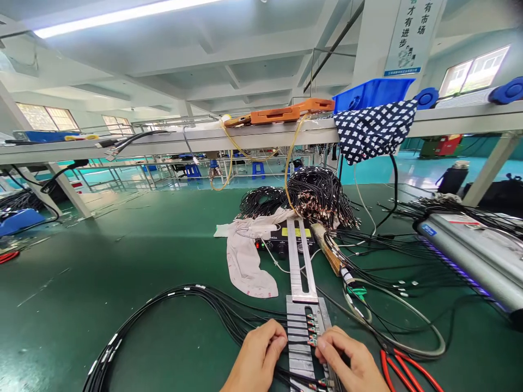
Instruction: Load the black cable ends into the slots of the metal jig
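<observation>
On the near part of the green surface [163, 250], right of the middle, lies a grooved metal fixture [299, 359], with several black cables [216, 301] laid side by side across it, their coloured wire ends [312, 329] poking out on the right. Over at the left, the same cables bend in a wide loop, dotted with small white tags, toward the near edge. The person's left hand [258, 354] has thumb and forefinger pinched on one cable at the fixture's left side; the right hand [347, 356] is curled, its fingertips up against that cable's end, though from here I can't tell whether they grip it. A slotted metal bar [293, 261] runs away from the fixture's far end, passing over a black control box [281, 250] with knobs and a yellow label. Just left of the box a pale strip of cloth or paper [247, 267] trails down, and beyond sits a big heap of black cables [316, 188] with coppery ends. To the near right are red-handled pliers [402, 370]; farther right stands a silver machine [474, 250] glowing violet underneath. Above the far side, a shelf [265, 134] carries an orange tool [278, 114] and a blue bin [376, 93], a patterned cloth [370, 130] hanging beneath the bin.
</observation>
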Available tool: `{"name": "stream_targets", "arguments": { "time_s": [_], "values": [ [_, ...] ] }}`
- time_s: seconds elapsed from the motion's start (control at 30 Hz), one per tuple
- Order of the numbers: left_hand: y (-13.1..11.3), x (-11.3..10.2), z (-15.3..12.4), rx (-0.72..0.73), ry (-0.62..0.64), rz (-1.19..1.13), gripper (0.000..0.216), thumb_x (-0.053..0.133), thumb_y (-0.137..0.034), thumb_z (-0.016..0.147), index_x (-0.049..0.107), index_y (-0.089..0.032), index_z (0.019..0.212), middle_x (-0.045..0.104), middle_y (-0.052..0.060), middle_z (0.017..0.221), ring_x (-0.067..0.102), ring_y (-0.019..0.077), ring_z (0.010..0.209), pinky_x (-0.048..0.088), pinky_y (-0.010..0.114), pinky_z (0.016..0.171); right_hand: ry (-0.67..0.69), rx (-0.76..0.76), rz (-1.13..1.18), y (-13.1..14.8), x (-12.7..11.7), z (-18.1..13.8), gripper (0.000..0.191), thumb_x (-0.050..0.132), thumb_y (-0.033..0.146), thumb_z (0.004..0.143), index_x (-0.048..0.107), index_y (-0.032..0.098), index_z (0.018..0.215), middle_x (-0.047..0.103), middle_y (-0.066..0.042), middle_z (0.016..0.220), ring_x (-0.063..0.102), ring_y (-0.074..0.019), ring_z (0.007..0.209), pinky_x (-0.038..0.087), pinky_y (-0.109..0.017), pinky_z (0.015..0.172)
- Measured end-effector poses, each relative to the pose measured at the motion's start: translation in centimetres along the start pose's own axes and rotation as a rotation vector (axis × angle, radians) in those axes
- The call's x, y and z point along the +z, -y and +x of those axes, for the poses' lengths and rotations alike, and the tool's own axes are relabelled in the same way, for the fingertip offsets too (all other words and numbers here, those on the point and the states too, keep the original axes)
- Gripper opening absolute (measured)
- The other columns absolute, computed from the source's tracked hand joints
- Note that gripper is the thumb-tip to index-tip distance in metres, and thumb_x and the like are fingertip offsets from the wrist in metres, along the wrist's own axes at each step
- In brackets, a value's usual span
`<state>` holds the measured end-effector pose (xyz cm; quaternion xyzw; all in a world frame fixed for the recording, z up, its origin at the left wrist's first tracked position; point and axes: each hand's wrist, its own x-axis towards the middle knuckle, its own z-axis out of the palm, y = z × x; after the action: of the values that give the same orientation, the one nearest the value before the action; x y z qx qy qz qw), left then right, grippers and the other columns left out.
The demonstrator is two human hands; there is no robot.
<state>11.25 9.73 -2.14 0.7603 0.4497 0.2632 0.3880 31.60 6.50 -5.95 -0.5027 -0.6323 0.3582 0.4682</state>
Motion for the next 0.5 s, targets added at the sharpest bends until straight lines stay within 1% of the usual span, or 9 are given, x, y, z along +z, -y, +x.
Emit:
{"name": "stream_targets", "arguments": {
  "time_s": [0.1, 0.2, 0.33, 0.5],
  "values": [
    [-0.05, 0.08, -0.21, 0.005, -0.006, -0.01, 0.025, 0.037, -0.034, 0.093, 0.051, -0.018, 0.08, 0.051, 0.0, 0.074, 0.044, 0.0156, 0.07, 0.033, 0.026, 0.067, 0.022, 0.061, 0.066, -0.3, -0.09, -0.11, 0.047, 0.049, 0.058, 0.09, 0.067, 0.02, 0.067, 0.062, -0.004, 0.069, 0.057, -0.0188, 0.069, 0.043, -0.025, 0.067],
    [-0.11, 0.0, -0.52, 0.008, 0.01, -0.027, 0.019, 0.043, -0.03, 0.091, 0.056, -0.018, 0.085, 0.056, 0.001, 0.079, 0.049, 0.0155, 0.073, 0.035, 0.025, 0.067, 0.027, 0.108, 0.113, -0.66, -0.16, -0.21, 0.049, 0.05, 0.061, 0.088, 0.068, 0.02, 0.068, 0.061, -0.004, 0.07, 0.057, -0.0189, 0.069, 0.043, -0.025, 0.066],
    [-0.04, 0.0, -0.75, 0.017, 0.015, -0.022, 0.013, 0.048, -0.022, 0.088, 0.06, -0.018, 0.086, 0.06, 0.001, 0.082, 0.053, 0.015, 0.077, 0.037, 0.023, 0.07, 0.029, 0.107, 0.111, -0.92, -0.2, -0.38, 0.05, 0.05, 0.061, 0.088, 0.068, 0.02, 0.066, 0.06, -0.004, 0.068, 0.057, -0.0185, 0.068, 0.043, -0.025, 0.066],
    [0.1, 0.28, -0.62, 0.041, 0.002, 0.016, 0.013, 0.05, -0.016, 0.087, 0.062, -0.018, 0.083, 0.061, 0.0, 0.081, 0.052, 0.0142, 0.075, 0.036, 0.024, 0.07, 0.001, 0.091, 0.093, -0.74, -0.08, -0.35, 0.052, 0.05, 0.063, 0.087, 0.068, 0.02, 0.064, 0.06, -0.004, 0.067, 0.056, -0.0188, 0.067, 0.044, -0.025, 0.065]
  ]
}}
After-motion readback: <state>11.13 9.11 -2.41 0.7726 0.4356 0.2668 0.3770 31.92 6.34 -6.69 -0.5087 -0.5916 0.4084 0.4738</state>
